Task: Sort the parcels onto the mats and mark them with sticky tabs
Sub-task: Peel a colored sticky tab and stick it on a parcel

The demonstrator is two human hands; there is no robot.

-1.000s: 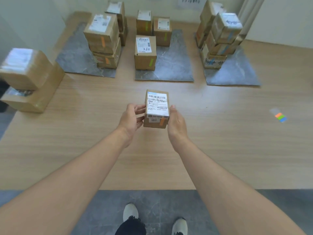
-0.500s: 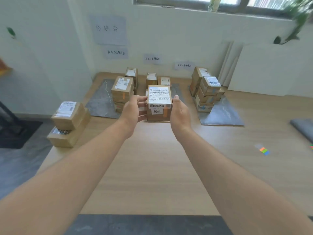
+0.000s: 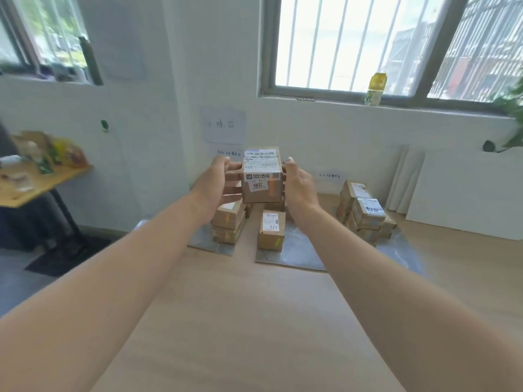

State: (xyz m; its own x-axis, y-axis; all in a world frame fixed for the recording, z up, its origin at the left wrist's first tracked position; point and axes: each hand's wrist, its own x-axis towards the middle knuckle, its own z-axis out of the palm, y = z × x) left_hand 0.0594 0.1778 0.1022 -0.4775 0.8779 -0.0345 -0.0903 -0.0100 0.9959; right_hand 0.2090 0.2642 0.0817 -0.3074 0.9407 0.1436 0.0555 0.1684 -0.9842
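Parcel (image 3: 261,176) lifted higher than a second ago, held in air over the worktop's (image 3: 254,321) far edge above the mats (image 3: 300,254), left hand (image 3: 215,183) and right hand (image 3: 300,186) gripping its sides; placement likely next.

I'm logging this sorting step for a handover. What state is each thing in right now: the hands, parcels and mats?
Held parcel, in the air above the table, label visible.
Left hand, holding its left side.
Right hand, holding its right side.
Left stack, piled on the left mat.
Middle parcel, upright on the middle mat.
Right stack, piled on the right mat.
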